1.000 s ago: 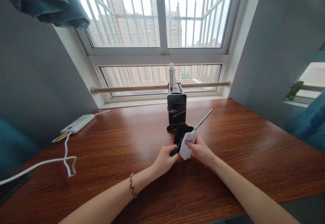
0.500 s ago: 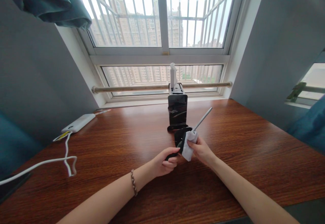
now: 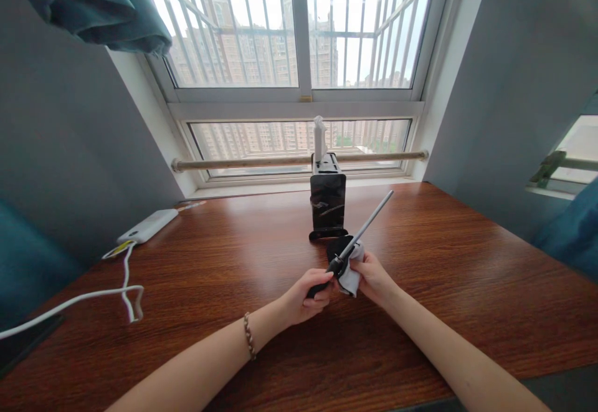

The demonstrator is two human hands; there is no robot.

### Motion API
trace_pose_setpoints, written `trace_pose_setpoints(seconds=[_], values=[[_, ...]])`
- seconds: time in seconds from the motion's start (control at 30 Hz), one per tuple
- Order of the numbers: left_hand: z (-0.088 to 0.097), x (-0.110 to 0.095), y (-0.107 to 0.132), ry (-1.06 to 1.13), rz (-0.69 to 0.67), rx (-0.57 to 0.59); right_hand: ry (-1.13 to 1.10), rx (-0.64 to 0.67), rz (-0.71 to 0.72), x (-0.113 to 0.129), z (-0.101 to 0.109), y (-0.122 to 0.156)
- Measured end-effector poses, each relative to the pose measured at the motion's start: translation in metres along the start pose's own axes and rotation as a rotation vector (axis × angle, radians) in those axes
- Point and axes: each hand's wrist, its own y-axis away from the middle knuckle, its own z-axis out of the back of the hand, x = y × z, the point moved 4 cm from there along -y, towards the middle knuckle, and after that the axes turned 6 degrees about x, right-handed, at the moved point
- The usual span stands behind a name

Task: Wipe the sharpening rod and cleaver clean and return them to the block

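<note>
My left hand (image 3: 308, 297) is closed around the black handle of a sharpening steel (image 3: 369, 225), a long grey rod pointing up and to the right. Pinched in my right hand (image 3: 375, 278) is a white cloth (image 3: 351, 273) with dark parts, which lies behind and beside the base of the rod. The rod's full length shows in front of the cloth. Just past the hands, a flat black piece (image 3: 337, 245) is partly covered by the cloth; I cannot tell whether it belongs to it.
Behind the hands stands a black upright holder (image 3: 327, 203) with a white crumpled piece (image 3: 319, 138) rising from its top. A white power bank-like box (image 3: 148, 226) with a white cable (image 3: 75, 303) lies at the left of the wooden table (image 3: 224, 244). A barred window is beyond.
The cloth was wrapped over the front of the rod near the handle. It has moved off to the right side and behind, so the rod's base and guard now show.
</note>
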Motion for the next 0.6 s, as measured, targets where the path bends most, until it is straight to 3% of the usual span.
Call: trace_pose_setpoints(seconds=[0.17, 0.4, 0.6], values=[[-0.004, -0.004, 0.001, -0.076, -0.143, -0.095, -0.033, -0.083, 0.007, -0.001, 0.008, -0.003], [0.004, -0.006, 0.003, -0.142, -0.263, -0.236, -0.077, -0.209, 0.065, 0.004, 0.024, -0.009], [0.007, -0.008, 0.002, -0.169, -0.26, -0.29, -0.083, -0.193, 0.04, 0.007, 0.012, -0.005]])
